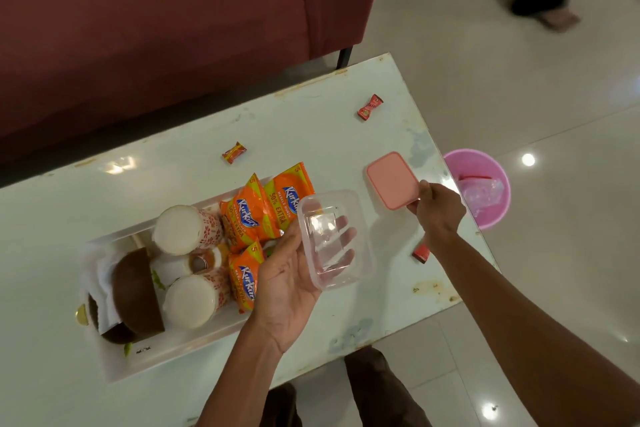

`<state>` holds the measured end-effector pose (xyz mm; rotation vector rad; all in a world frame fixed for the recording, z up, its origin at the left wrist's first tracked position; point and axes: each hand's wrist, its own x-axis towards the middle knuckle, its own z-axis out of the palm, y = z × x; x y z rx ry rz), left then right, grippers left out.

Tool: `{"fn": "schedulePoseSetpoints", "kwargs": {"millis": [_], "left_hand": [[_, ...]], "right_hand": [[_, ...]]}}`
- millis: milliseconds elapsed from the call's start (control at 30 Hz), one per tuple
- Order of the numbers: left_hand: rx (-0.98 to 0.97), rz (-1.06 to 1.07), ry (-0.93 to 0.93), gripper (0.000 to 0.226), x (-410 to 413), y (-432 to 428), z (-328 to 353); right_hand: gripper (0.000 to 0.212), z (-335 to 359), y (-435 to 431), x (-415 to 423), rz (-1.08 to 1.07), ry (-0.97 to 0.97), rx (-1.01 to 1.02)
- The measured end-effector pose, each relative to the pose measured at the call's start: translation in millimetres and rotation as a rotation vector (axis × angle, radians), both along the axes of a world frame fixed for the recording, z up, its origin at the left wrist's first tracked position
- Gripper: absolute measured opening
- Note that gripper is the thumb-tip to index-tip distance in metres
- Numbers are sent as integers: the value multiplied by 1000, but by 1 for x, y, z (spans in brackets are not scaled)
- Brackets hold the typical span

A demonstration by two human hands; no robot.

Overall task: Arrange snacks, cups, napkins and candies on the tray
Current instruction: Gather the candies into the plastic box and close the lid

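Observation:
My left hand (287,284) holds an empty clear plastic container (334,239) from below, just right of the white tray (173,354). My right hand (438,210) grips the pink lid (391,178) by its near corner above the table. On the tray lie three orange snack packets (263,211), paper cups (185,229) on their sides, and a brown napkin holder (136,291) with white napkins. Two red wrapped candies (234,152) (370,107) lie on the table behind the tray. A third candy (420,252) shows partly under my right wrist.
The white table (329,135) ends at the right, close to my right arm. A pink bin (485,184) stands on the floor beyond that edge. A maroon sofa (156,28) runs behind the table. A person's feet (554,15) show at the top right.

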<state>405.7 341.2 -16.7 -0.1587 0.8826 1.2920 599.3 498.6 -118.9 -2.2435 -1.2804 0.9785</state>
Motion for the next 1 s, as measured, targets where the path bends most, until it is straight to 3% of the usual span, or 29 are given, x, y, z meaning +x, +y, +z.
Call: {"fn": "schedulePoseSetpoints", "kwargs": {"millis": [100,200,333,533,667,767,833,900,1000], "left_hand": [[9,-14,28,64,3,4,1],[23,-57,92,79,5,8,2],[35,-86,138,75,9,12,-3],[60,-59,93,80,17,17,-6],[42,-31,118,87,25,19,-4],[10,-18,153,85,30,18,-2],[-14,0,180,72,31,16,-4],[-24,-2,212,51,32,14,-6],[-47,-70,359,47,32,11,-4]], "right_hand": [[39,-4,3,6,137,-110,0],[33,-4,5,14,161,-72,34],[25,8,2,28,166,-17,48],[17,29,-36,72,351,-177,140],[32,21,-70,83,363,-171,12],[46,7,-80,75,393,-195,-118],[48,-2,-80,66,374,-196,-131],[42,-9,-77,57,332,-192,-94],[29,-14,-73,51,320,-208,-72]]}}
